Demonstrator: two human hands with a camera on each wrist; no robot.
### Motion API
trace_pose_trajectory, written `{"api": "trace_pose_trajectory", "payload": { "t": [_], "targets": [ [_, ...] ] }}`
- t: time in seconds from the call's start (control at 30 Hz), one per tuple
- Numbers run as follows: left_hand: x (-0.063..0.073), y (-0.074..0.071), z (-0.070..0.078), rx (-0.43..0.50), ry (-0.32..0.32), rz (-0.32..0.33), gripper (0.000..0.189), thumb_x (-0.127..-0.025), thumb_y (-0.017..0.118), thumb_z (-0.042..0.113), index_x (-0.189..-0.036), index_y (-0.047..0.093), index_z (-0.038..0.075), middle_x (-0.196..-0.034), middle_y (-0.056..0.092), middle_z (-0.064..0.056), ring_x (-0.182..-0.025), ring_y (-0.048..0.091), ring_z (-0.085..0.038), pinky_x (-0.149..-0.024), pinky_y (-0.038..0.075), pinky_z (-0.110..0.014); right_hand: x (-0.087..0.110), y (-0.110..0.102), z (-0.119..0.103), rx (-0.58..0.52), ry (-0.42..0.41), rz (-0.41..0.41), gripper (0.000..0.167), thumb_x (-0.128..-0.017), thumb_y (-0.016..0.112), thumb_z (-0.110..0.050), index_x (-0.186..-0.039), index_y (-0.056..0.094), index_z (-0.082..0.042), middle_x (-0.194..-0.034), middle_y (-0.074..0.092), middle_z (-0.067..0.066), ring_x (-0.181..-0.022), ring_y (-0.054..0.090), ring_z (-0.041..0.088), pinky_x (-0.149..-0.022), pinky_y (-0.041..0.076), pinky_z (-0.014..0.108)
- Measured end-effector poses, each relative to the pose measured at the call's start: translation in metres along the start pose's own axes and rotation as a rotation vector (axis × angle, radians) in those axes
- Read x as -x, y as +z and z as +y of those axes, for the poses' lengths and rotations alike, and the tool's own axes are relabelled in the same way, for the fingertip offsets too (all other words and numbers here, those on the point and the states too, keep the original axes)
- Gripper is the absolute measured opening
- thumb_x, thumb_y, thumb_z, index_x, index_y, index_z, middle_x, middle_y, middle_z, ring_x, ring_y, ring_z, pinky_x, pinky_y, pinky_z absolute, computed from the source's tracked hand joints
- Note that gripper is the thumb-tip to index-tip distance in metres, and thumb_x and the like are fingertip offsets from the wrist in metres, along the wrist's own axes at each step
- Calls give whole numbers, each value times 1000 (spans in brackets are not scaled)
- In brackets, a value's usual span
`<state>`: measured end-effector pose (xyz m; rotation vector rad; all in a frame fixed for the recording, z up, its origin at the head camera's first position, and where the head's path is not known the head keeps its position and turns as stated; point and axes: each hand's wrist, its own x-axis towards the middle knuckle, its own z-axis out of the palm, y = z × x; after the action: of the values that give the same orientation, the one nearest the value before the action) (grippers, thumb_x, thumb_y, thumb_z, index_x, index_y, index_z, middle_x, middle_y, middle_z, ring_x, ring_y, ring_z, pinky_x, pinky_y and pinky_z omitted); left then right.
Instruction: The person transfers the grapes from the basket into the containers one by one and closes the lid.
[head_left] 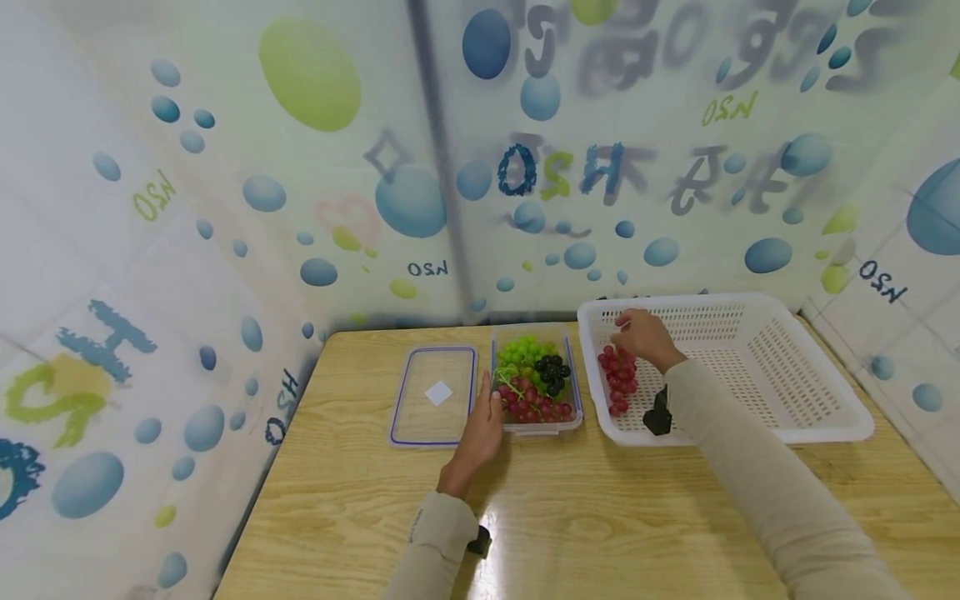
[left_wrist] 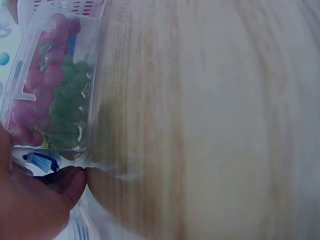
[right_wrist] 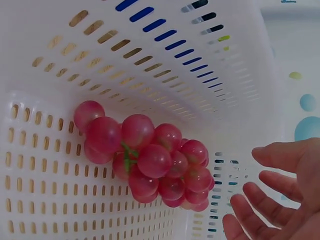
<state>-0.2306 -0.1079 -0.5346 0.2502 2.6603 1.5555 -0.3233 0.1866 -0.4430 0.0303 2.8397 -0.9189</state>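
A bunch of red grapes (right_wrist: 152, 160) lies in the left end of the white basket (head_left: 817, 433). Over its far end is my right hand (head_left: 647, 337), fingers spread and apart from the grapes in the right wrist view. My left hand (head_left: 483, 425) rests along the left side of a clear plastic container (head_left: 543, 430), its fingers extended at the wall. Inside the container are green grapes (head_left: 525, 350), a dark bunch (head_left: 552, 373) and red grapes (head_left: 528, 404). In the left wrist view, the left fingertips (left_wrist: 75, 182) are close below the container's end.
A clear lid (head_left: 420, 417) with a blue seal and a white label lies flat left of the container. All stand on a wood-grain table (head_left: 337, 483). Behind the table is a wall (head_left: 360, 250) covered with a bubble print.
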Motion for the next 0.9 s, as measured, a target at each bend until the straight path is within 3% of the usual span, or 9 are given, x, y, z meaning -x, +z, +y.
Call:
{"api": "trace_pose_trajectory", "payload": {
  "t": [0.23,0.43,0.53,0.67,0.9],
  "targets": [
    [1,-1,2,-4,3,9,58,-111,20,27,-158,2,-2,-165,6,-21,-151,13,-37,-121,17,-53,4,1,2,-74,96,-16,57,-94,64,-23,-136,45,9,-135,49,31,-115,52,43,-102,46,56],
    [1,-1,2,-6,0,9,58,-111,20,28,-158,2,-1,-165,7,-20,-151,14,-37,-121,17,-53,-1,3,12,-150,113,-41,72,-92,66,-25,-143,33,13,-144,40,35,-127,45,48,-108,38,61],
    [1,-1,3,-2,1,8,59,-111,20,29,-158,2,-1,-165,8,-21,-150,16,-38,-120,18,-54,-2,4,16,-180,146,-107,74,-93,65,-26,-145,29,14,-145,36,36,-130,41,51,-105,38,65],
    [2,-2,3,5,-3,6,59,-111,20,30,-158,1,1,-165,8,-19,-150,15,-37,-120,18,-53,-1,4,14,-198,218,-181,66,-95,64,-28,-140,35,11,-134,44,30,-124,45,47,-96,44,67],
    [2,0,3,8,3,-1,59,-111,19,31,-158,-1,1,-165,6,-19,-151,14,-38,-120,18,-54,-1,7,12,-212,284,-213,61,-93,66,-26,-135,40,9,-122,48,22,-110,49,36,-87,52,57]
  ]
}}
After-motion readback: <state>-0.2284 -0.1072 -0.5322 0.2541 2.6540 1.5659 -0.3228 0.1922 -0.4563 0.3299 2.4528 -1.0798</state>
